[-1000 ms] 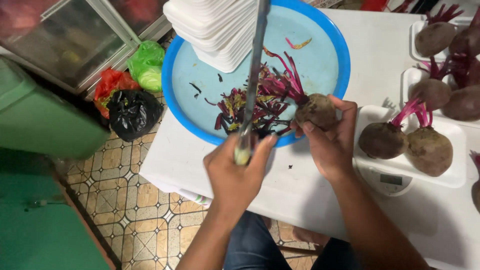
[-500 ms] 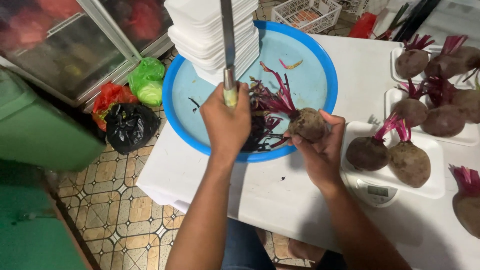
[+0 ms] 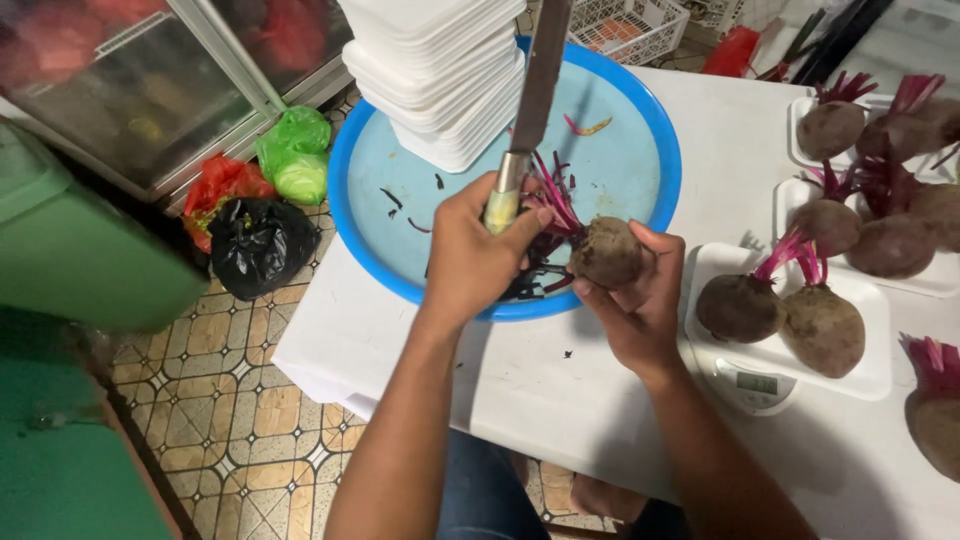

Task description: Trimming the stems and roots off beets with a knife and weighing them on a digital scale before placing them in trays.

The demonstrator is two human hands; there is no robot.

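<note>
The left hand [image 3: 478, 255] is clenched around the pale handle of a long steel-bladed knife [image 3: 535, 95], blade pointing up and away over the round blue plastic basin [image 3: 640, 170]. The right hand [image 3: 635, 300] grasps a dark, round beetroot with magenta stalks [image 3: 605, 252], fingers wrapped around its body so that the stalk end faces the blade; the root sits at the near rim of the basin, just beside the knife hand. Holding it there seems meant to let the trimmings drop inside, where cut purple stems [image 3: 535, 275] already lie. At the far side of the basin stands a stack of white foam trays [image 3: 440, 70]. To the right of the basin, a white foam tray bearing two untrimmed beetroots [image 3: 875, 375] rests on a small white digital scale [image 3: 752, 385], apparently for weighing. Further right of the basin, more trays with stalked beetroots [image 3: 875, 150] wait on the white table [image 3: 500, 380]. Left of the basin, on the tiled floor, lie green, red and black plastic bags [image 3: 255, 210].
</note>
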